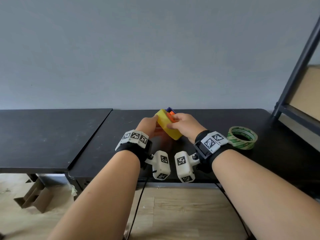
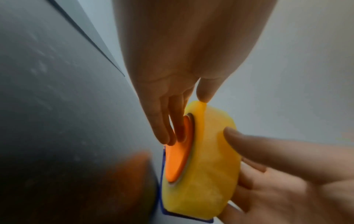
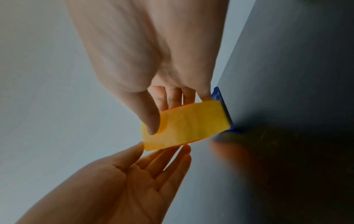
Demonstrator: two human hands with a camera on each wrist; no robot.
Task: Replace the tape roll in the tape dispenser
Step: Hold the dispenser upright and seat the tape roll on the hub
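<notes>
A yellow tape roll (image 1: 167, 126) sits tilted on the orange hub (image 2: 180, 153) of a blue-framed tape dispenser (image 1: 169, 109) at the back of the black table (image 1: 216, 122). My left hand (image 1: 151, 124) lies with straight fingers (image 2: 172, 128) on the hub's side and its thumb tip on the roll's rim. My right hand (image 1: 181, 122) grips the roll, with its thumb (image 3: 149, 118) on the outer tape face and its fingers on the far side. A second roll with green print (image 1: 242, 138) lies flat on the table to the right.
A grey wall (image 1: 155, 49) rises right behind the dispenser. A second black tabletop (image 1: 43, 135) adjoins on the left. A dark metal shelf frame (image 1: 297, 66) stands at the right. Cardboard pieces (image 1: 34, 196) lie on the wooden floor below.
</notes>
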